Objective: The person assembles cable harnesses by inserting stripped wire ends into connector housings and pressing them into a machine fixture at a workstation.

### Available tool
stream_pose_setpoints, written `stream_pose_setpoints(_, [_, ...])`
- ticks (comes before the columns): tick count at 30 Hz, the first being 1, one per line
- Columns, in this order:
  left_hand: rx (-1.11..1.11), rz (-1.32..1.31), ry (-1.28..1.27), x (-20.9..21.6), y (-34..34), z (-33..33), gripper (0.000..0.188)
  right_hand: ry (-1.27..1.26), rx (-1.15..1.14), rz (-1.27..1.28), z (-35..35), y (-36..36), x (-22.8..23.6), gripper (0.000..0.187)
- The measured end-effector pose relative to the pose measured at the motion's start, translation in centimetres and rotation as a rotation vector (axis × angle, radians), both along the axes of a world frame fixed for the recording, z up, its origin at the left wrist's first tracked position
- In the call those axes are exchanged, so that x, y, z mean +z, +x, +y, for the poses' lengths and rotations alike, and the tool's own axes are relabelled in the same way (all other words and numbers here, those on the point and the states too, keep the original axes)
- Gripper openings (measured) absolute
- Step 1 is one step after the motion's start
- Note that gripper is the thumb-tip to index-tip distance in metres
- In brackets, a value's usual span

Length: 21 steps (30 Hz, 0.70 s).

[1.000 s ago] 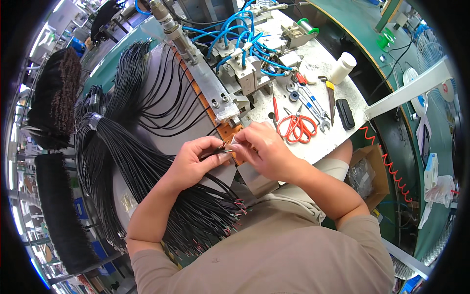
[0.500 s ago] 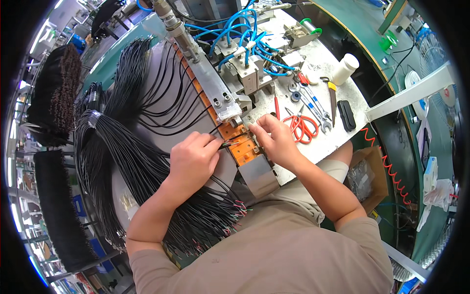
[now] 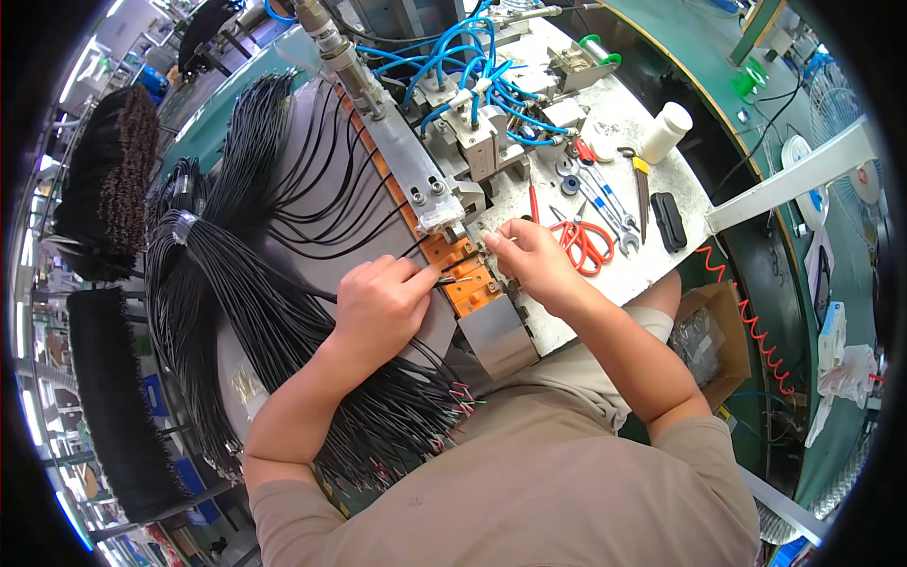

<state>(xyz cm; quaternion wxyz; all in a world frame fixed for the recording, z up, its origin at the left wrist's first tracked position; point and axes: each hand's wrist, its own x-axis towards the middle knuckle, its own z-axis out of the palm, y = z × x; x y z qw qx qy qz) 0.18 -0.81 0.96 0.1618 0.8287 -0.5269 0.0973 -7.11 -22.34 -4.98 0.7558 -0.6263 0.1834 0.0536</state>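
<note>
My left hand [image 3: 385,304] is closed in a pinch on a black cable [image 3: 448,281], whose thin wire ends point right over the orange fixture block [image 3: 470,295]. Opposite it, my right hand [image 3: 535,261] has thumb and index finger pressed together at the fixture's right edge. Whatever sits between those fingertips is too small to make out. Several black cables run from the left into the orange rail under the metal bar [image 3: 397,151]. A thick bundle of black cables [image 3: 260,293] with stripped coloured ends lies beside and under my left forearm.
Blue air tubes [image 3: 487,57] feed the metal press [image 3: 477,142] ahead. On the white table to the right lie red-handled scissors [image 3: 588,248], wrenches [image 3: 612,213], a yellow-handled tool [image 3: 641,180], a black case [image 3: 669,223] and a white bottle [image 3: 667,132]. A cardboard box [image 3: 732,331] stands lower right.
My left hand has shifted slightly right and up, bringing the cable end farther over the orange block. My right hand has moved slightly, its fingers still pinched at the fixture's edge.
</note>
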Motion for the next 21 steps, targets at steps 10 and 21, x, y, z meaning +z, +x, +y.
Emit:
stream_pose_setpoints(10, [-0.005,-0.014,0.005,0.40,-0.11,0.22,0.024,-0.407,-0.036,-0.149,0.83,-0.23,1.01,0.021])
stream_pose_setpoints(21, [-0.007,-0.021,0.013,0.19,-0.30,0.05,0.025,-0.310,-0.042,-0.110,0.78,-0.43,0.46,0.021])
